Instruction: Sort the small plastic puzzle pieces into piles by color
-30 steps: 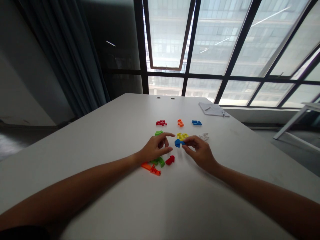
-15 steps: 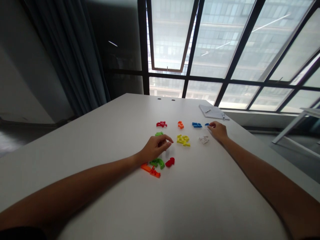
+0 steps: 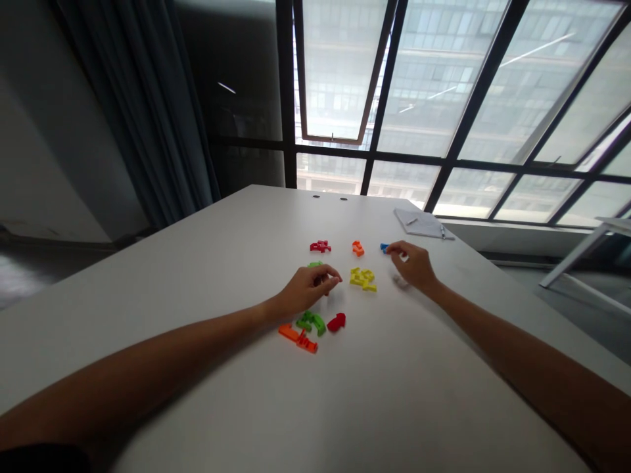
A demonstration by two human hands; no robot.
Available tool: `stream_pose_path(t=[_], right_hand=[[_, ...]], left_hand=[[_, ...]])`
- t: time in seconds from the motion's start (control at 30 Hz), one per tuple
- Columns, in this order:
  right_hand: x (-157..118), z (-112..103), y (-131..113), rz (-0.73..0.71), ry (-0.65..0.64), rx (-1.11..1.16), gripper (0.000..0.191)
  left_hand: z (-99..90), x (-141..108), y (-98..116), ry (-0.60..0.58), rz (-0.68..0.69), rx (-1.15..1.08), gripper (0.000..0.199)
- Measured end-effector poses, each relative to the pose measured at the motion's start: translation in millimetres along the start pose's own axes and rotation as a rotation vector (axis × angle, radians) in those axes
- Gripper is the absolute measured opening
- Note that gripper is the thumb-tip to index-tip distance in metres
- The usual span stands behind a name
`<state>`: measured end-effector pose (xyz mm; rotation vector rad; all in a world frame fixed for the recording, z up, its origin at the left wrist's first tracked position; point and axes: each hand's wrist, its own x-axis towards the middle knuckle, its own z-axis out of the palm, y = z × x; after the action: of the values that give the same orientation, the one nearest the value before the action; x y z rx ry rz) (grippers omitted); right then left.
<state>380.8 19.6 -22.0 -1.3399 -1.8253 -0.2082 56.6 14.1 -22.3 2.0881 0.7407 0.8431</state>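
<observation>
My left hand (image 3: 310,287) hovers over the table between two groups of green pieces, fingers loosely curved and apart, holding nothing visible. One green group (image 3: 311,322) lies nearer me, beside a red piece (image 3: 336,322) and orange pieces (image 3: 289,332). My right hand (image 3: 412,263) is over the blue pieces (image 3: 384,247) and partly covers them. Its thumb and fingertips are close together, and whether something is between them is too small to tell. White pieces (image 3: 400,282) show faintly under that hand. Yellow pieces (image 3: 363,279) lie between the hands.
Red pieces (image 3: 320,246) and an orange piece (image 3: 357,248) lie farther back on the white table (image 3: 236,263). Paper (image 3: 419,223) with pens rests at the back right. Windows stand beyond the table, and a curtain hangs at the left.
My right hand has moved left from the small blue piece, now covering part of the blue group and the white pieces. My left hand has barely moved.
</observation>
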Motion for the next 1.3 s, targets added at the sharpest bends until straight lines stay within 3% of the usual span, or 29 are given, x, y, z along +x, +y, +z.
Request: stream_pose_path(t=[0.17,0.3,0.47,0.7,0.93,1.3], right_hand=[[-39,-2,-101,-0.248,-0.418,0.249,0.018],[-63,-4,-135,-0.306,-0.582,0.226,0.036],[-68,8,-133,-0.188,-0.568,0.266,0.015],[-68,22,-133,0.227,-0.317,0.543,0.025],[-71,21,-140,0.189,-0.346,0.589,0.014],[-70,20,-136,0.222,-0.323,0.557,0.019]], left_hand=[[-15.5,-3,-4,-0.060,0.043,0.167,0.030],[-24.2,-17,-14,-0.058,0.092,0.347,0.024],[-16.1,-29,-14,-0.109,0.144,0.514,0.021],[-2.9,-28,-2,-0.079,0.101,0.378,0.038],[-2.8,-30,-2,-0.084,0.133,0.295,0.043],[-3.0,-31,-1,-0.057,0.095,0.246,0.042]])
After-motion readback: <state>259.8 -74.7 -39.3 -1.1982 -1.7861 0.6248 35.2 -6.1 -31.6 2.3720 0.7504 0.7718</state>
